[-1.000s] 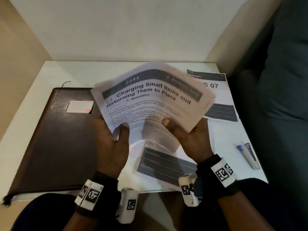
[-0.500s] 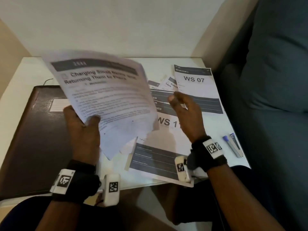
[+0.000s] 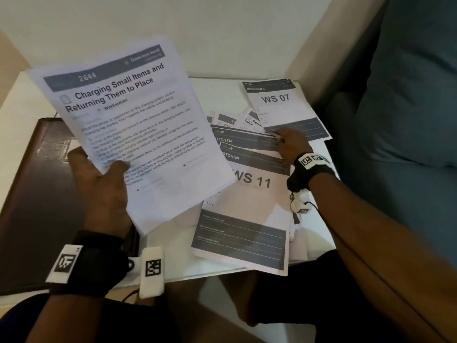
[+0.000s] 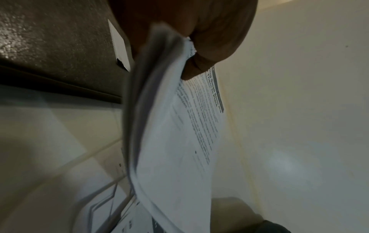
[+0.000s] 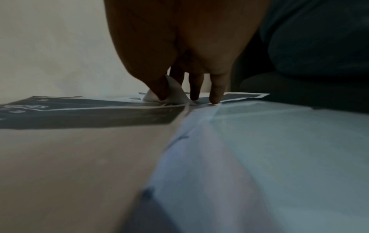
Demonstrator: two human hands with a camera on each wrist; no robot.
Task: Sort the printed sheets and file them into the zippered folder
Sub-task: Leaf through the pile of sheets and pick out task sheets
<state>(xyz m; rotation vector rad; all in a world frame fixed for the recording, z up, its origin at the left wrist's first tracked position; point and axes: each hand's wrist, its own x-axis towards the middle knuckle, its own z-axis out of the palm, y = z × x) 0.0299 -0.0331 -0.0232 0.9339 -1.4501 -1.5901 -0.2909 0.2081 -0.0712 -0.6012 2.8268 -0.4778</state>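
My left hand (image 3: 103, 184) grips a stack of printed sheets (image 3: 138, 129) raised above the table, its top page headed "Charging Small Items and Returning Them to Place"; the same stack (image 4: 179, 141) shows edge-on in the left wrist view under my thumb. Beneath it lies the dark brown zippered folder (image 3: 37, 194), closed. My right hand (image 3: 289, 142) reaches into the loose sheets spread on the table (image 3: 249, 169). In the right wrist view its thumb and forefinger pinch the lifted corner of one sheet (image 5: 173, 93), while the other fingertips (image 5: 216, 97) touch the paper.
A "WS 07" sheet (image 3: 282, 107) lies at the far right of the white table (image 3: 29, 100). A "WS 11" sheet (image 3: 247, 219) overhangs the near edge. Walls close in behind and at left; a dark teal sofa (image 3: 408, 120) stands at right.
My right hand let go of the stack and moved right and forward onto the loose sheets, taking hold of a corner. My left hand swung the stack left, over the folder.
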